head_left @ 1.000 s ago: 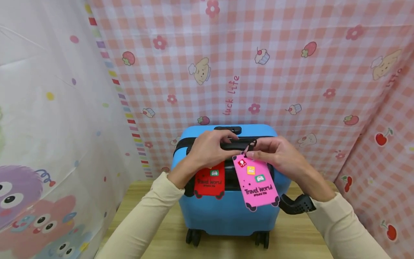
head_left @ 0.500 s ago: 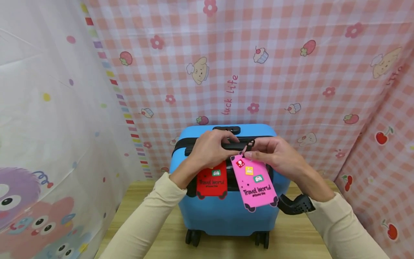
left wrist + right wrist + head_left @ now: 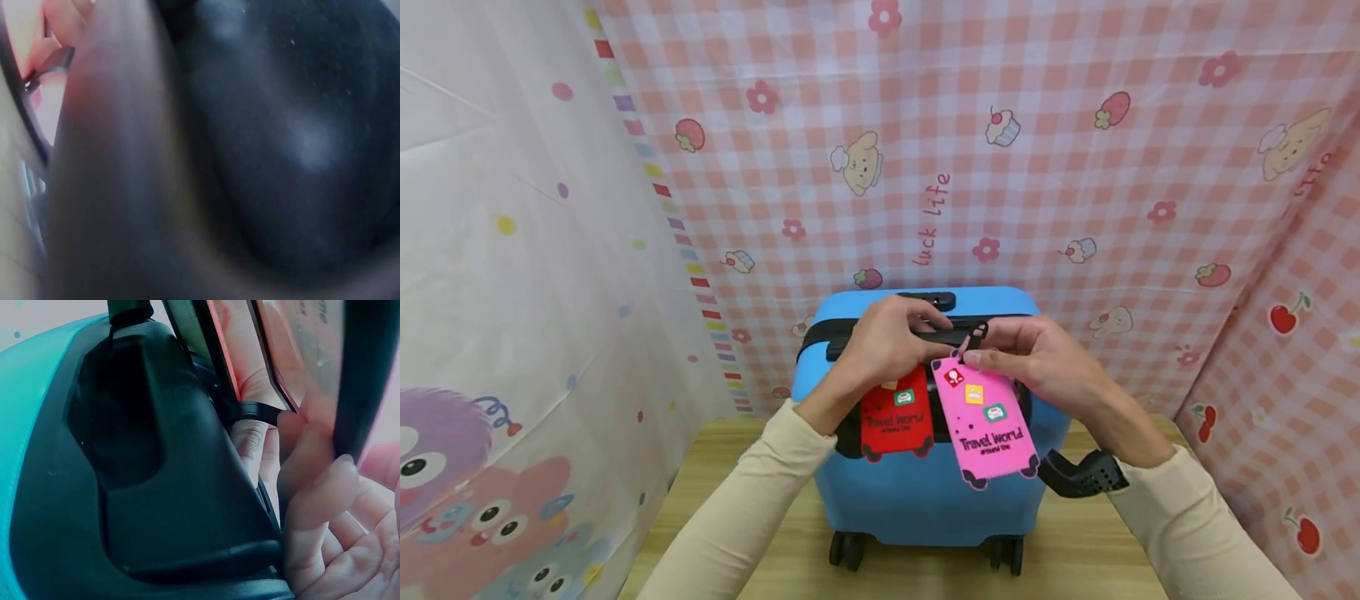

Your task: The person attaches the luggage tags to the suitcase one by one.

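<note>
A blue suitcase [image 3: 928,500] stands upright, with a black carry handle [image 3: 951,337] on top. At its right side my right hand [image 3: 1048,362] pinches the top of a pink luggage tag [image 3: 992,454] by its black strap [image 3: 977,335]. My left hand [image 3: 883,337] arches over the carry handle, its thumb reaching the pink tag's upper corner. In the right wrist view the strap [image 3: 257,412] runs between fingers of both hands; the left fingertips are partly hidden. Below the left hand hangs a red luggage tag [image 3: 897,427]. Dark blur fills most of the left wrist view.
The suitcase rests on a wood-grain surface [image 3: 737,492] on black wheels [image 3: 847,550]. Close behind it hangs a checked pink curtain [image 3: 1045,192]. A white patterned sheet [image 3: 587,333] closes off the left. A black wrist mount [image 3: 1082,473] is on the right wrist.
In the head view the red tag has drifted slightly right and the pink tag slightly left, so they hang closer together. Both hands keep nearly the same places and holds.
</note>
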A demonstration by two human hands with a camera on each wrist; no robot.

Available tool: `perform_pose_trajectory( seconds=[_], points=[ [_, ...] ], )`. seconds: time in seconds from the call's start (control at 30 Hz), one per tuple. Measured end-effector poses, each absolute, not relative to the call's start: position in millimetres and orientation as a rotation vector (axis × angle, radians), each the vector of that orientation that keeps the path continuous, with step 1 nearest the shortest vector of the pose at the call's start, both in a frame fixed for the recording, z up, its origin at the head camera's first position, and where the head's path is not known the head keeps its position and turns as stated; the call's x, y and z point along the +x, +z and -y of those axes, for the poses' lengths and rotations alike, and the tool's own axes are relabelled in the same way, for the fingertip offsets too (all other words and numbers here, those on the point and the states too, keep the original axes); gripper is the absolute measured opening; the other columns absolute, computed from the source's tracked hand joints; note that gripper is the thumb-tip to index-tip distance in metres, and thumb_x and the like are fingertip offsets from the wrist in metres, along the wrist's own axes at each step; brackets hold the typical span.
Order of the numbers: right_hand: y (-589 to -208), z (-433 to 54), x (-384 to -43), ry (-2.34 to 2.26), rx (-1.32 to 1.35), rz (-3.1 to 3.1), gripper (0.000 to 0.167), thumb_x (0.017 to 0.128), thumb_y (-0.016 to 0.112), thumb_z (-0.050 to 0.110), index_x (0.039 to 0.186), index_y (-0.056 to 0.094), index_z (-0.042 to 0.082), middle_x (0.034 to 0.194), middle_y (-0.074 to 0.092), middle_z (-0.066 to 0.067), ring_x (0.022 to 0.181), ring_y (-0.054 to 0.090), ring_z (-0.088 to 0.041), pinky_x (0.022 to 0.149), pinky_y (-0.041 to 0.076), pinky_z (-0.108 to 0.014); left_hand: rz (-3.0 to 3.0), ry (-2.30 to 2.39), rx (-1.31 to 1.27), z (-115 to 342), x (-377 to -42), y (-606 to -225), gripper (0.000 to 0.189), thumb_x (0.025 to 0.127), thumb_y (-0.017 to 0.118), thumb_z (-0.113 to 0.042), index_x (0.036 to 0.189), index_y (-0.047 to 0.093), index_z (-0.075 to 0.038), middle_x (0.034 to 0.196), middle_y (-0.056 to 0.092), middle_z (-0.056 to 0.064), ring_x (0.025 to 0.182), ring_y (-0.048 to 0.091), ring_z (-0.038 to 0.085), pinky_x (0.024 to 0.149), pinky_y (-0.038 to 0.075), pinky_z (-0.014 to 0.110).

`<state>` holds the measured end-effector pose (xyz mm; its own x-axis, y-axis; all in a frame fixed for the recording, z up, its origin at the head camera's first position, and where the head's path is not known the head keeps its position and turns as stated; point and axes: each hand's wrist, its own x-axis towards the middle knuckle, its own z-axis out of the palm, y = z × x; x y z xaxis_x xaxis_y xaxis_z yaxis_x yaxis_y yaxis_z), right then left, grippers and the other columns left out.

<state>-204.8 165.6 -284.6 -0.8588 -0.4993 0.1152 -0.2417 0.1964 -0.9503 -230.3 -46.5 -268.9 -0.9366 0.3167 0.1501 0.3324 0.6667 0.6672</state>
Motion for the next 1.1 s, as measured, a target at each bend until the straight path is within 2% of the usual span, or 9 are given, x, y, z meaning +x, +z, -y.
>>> perform_pose_trajectory(
  seconds=[0.47,0.77,0.93,1.1],
  points=[
    [-284.3,-163.9,-204.1,-1.743,-0.697,-2.225,0.021,0.097,0.064,0.018,0.106,0.067,0.0,0.084,0.071,-0.01,0.07,0.07,-0.023,0.065,0.059,-0.036,2.819,-1.491,-0.515,51.2,-230.6,-266.3,0.038,0.084,0.081,-0.023,0.12,0.072,-0.018,0.098,0.075,0.002,0.08,0.069,0.014,0.071,0.057,0.028],
    [-285.7,-163.1,-202.1,-1.731,-0.7,-2.298,0.021,0.097,0.065,0.019,0.107,0.068,0.001,0.083,0.07,-0.01,0.067,0.068,-0.022,0.061,0.057,-0.034,2.754,-1.587,-0.522,52.5,-231.0,-268.6,0.041,0.085,0.078,-0.026,0.124,0.07,-0.017,0.1,0.075,-0.001,0.09,0.068,0.013,0.075,0.055,0.029],
    [-286.6,-163.2,-200.5,-1.71,-0.732,-2.364,0.019,0.097,0.065,0.019,0.106,0.07,0.003,0.082,0.068,-0.009,0.065,0.064,-0.02,0.058,0.054,-0.031,2.732,-1.543,-0.541,52.7,-230.8,-269.4,0.033,0.089,0.075,-0.025,0.12,0.073,-0.014,0.098,0.076,-0.002,0.096,0.066,0.012,0.078,0.053,0.028],
    [-286.7,-162.9,-199.1,-1.703,-0.765,-2.388,0.016,0.097,0.064,0.017,0.105,0.071,0.004,0.081,0.067,-0.01,0.063,0.062,-0.02,0.056,0.052,-0.03,2.724,-1.495,-0.527,52.2,-230.6,-269.0,0.026,0.091,0.073,-0.025,0.114,0.076,-0.015,0.097,0.076,-0.002,0.095,0.065,0.012,0.077,0.053,0.028]
  ],
)
